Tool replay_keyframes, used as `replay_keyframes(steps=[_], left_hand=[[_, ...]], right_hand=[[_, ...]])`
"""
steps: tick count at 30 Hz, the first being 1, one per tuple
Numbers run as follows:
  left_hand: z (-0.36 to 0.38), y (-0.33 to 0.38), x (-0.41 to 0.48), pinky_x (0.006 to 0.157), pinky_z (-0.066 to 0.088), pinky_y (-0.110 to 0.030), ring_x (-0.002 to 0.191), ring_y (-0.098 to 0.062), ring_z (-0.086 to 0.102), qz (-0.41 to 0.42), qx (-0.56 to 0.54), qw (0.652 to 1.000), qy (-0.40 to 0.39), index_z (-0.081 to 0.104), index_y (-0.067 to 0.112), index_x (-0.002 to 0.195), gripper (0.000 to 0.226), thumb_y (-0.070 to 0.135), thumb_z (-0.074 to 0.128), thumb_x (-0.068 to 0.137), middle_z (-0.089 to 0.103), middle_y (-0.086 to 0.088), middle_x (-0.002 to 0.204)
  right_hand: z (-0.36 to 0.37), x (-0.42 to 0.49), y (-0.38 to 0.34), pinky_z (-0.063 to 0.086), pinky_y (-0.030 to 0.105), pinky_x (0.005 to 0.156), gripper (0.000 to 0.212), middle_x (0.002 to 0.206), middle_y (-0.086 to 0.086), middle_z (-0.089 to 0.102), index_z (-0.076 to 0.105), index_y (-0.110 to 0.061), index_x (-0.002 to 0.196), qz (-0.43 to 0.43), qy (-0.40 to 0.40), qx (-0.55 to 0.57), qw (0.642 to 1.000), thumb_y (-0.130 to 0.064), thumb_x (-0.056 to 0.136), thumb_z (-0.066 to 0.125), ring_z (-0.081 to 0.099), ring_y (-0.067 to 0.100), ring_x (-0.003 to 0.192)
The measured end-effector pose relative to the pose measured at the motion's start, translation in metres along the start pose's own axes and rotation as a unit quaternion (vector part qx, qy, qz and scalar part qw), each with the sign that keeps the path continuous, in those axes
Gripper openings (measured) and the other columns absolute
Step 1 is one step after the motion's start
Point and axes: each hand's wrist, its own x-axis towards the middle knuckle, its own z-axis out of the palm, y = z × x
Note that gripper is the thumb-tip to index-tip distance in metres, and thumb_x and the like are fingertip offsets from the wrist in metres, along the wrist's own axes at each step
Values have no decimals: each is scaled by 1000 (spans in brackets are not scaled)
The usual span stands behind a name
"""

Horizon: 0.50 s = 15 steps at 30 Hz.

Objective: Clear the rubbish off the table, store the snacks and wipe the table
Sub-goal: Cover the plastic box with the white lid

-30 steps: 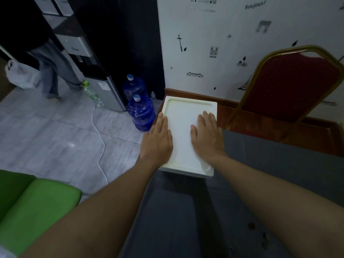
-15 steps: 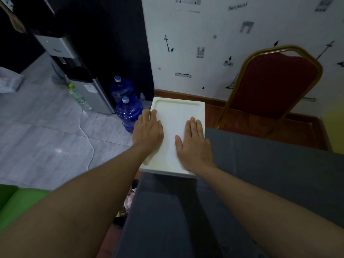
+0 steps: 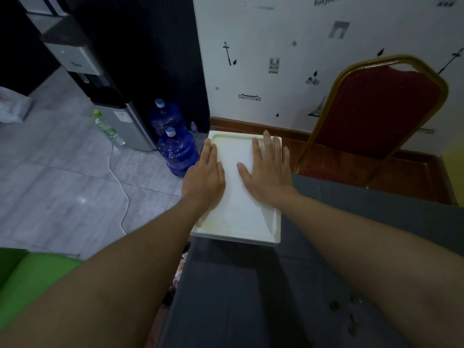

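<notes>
Pressing down on the white tray (image 3: 237, 222), the left hand (image 3: 204, 180) covers its left rim and the right hand (image 3: 267, 173) lies further along, fingers (image 3: 268, 146) straight and close together. The tray's long axis runs away from the person. It sits at the worktop's (image 3: 238, 297) far left corner and seems to overhang the far edge, with a chair (image 3: 376, 109) to the right.

We lay both hands flat on a white tray (image 3: 236, 238): the left hand (image 3: 204, 177) on its left rim, the right hand (image 3: 267, 172) inside, fingers toward the far right corner. The tray lies at the far end of the grey table (image 3: 238, 297). Brown crumbs (image 3: 335, 306) lie beside our right forearm. A red chair (image 3: 376, 109) stands behind.
</notes>
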Motion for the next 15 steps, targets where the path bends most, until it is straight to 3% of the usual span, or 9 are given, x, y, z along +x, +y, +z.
replay_keyframes(steps=[3, 7, 10, 15], left_hand=[[1, 0, 1, 69, 50, -23, 114, -16, 59, -3, -7, 1000, -12, 2, 20, 158, 59, 41, 18, 105, -9, 5, 165], [4, -1, 1, 63, 43, -18, 120, -18, 57, -12, -21, 1000, -13, -1, 22, 158, 60, 43, 17, 104, -12, 9, 165], [4, 0, 0, 63, 43, -18, 119, -18, 57, -12, -26, 1000, -11, -3, 23, 157, 60, 44, 16, 104, -14, 10, 164], [5, 1, 1, 58, 38, -14, 122, -19, 57, -16, -27, 999, -8, -5, 23, 157, 61, 45, 16, 104, -15, 10, 164]], right_hand=[[1, 15, 0, 10, 56, 123, 83, 169, 7, -7, 0, -19, 161, 19, -18, 10, 1000, -67, 97, 22, -8, 30, 155], [-2, 20, 0, 30, 56, 113, 82, 167, 5, 9, 10, -20, 160, 27, -24, 34, 999, -66, 96, 31, 2, 28, 155], [-6, 22, 3, 35, 56, 111, 80, 164, 5, 16, 16, -19, 158, 22, -21, 47, 998, -64, 95, 36, 8, 28, 153], [-1, 5, -1, 28, 53, 115, 79, 169, 5, -11, 0, -17, 161, 28, -33, 9, 999, -63, 100, 20, -11, 26, 155]])
